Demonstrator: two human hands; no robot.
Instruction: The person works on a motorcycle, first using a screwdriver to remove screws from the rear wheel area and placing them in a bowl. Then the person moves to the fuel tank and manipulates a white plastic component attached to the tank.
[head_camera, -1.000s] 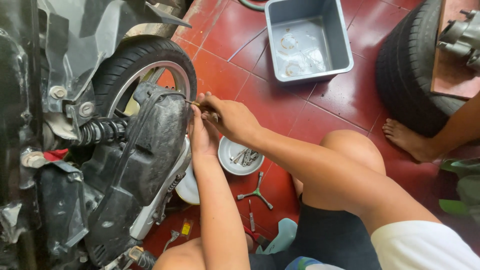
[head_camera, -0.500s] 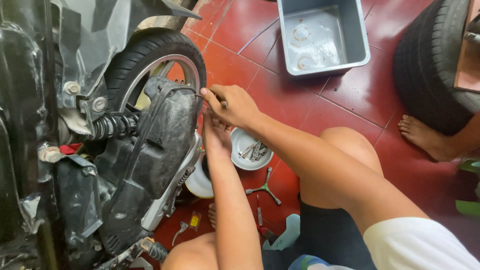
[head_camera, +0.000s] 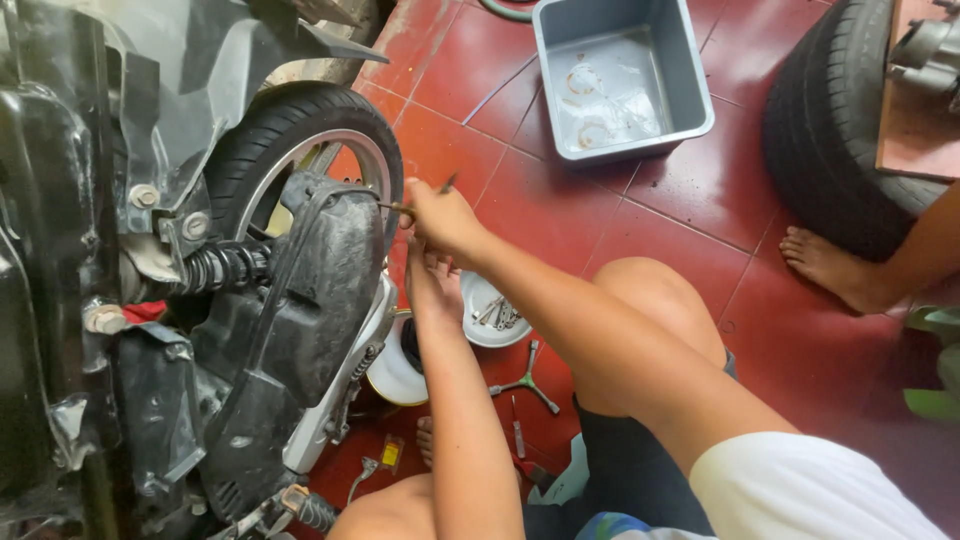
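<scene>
Two hands work at the scooter (head_camera: 150, 300), which fills the nine o'clock side. At one o'clock sits a grey tub (head_camera: 620, 75), at three a tyre (head_camera: 830, 150). The right hand (head_camera: 440, 215) is clenched on a screwdriver (head_camera: 400, 208) against the black cover (head_camera: 320, 290); the left hand's (head_camera: 430, 280) grip cannot be told. A bowl (head_camera: 495, 320) lies just beside.

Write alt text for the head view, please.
The right hand holds a screwdriver against a scooter's black cover by the rear wheel; the left hand sits beneath. A grey tub stands on red tiles.
</scene>
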